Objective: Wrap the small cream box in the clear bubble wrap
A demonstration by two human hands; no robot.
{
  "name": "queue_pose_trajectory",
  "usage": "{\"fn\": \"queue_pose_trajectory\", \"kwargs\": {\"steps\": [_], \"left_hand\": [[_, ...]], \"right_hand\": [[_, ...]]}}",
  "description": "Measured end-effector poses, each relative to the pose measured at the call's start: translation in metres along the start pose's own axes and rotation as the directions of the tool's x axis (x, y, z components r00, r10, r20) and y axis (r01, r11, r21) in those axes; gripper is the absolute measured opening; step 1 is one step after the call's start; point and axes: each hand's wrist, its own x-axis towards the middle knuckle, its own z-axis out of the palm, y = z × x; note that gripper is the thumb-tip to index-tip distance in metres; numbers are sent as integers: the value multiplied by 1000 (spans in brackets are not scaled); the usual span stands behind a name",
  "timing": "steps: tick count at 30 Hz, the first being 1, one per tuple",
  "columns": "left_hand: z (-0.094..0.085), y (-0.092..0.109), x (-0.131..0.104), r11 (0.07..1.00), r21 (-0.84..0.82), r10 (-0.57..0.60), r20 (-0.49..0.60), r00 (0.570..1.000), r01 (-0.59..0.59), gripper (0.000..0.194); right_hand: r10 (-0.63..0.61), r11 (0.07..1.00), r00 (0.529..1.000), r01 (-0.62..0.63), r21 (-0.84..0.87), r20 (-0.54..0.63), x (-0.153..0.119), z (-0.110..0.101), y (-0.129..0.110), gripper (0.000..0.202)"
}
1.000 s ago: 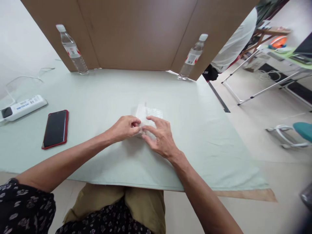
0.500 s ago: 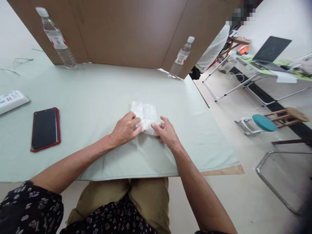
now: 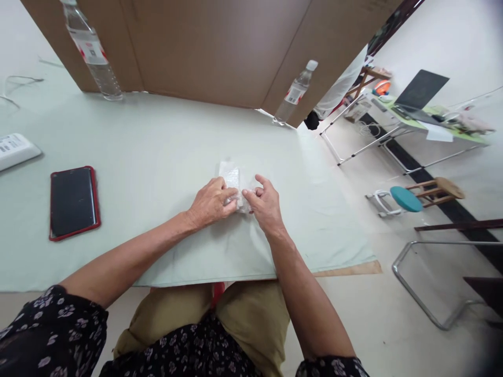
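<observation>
Bubble wrap (image 3: 231, 175), one small piece, is lying on one pale green cloth (image 3: 157, 141), between our two hands. It is looking whitish and see-through, dimpled, folded and crumpled at its near end. We are pinching it narrowly with our left hand (image 3: 213, 202) and holding its right side with our right hand (image 3: 266, 205). Two bottles (image 3: 102, 78) are standing against one cardboard sheet (image 3: 212, 47); one phone (image 3: 74, 201) is lying left.

Left hand (image 3: 213, 203) presses clear bubble wrap (image 3: 231, 177); right hand (image 3: 266, 203) pinches its near right edge. Phone (image 3: 74, 202), dark-screened and red-cased, lies flat, well left of both hands.
</observation>
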Motion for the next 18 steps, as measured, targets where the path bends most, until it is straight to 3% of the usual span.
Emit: {"fn": "queue_pose_trajectory", "kwargs": {"steps": [7, 13, 15, 18], "left_hand": [[-2, -1, 5, 990, -124, -57, 94, 994, 68, 22], [-3, 1, 5, 969, -210, -114, 94, 989, 131, 27], [-4, 1, 4, 942, -289, -155, 80, 985, 172, 41], [-6, 3, 3, 842, -454, -261, 131, 956, 292, 48]], "right_hand": [[-92, 975, 996, 93, -200, 14, 8, 10, -6, 64], [-137, 945, 965, 195, -263, 224, -3, -2, -20, 54], [-199, 898, 930, 300, -323, 310, -7, -4, -22, 53], [-287, 742, 870, 466, -482, 400, -11, -3, -23, 62]]}}
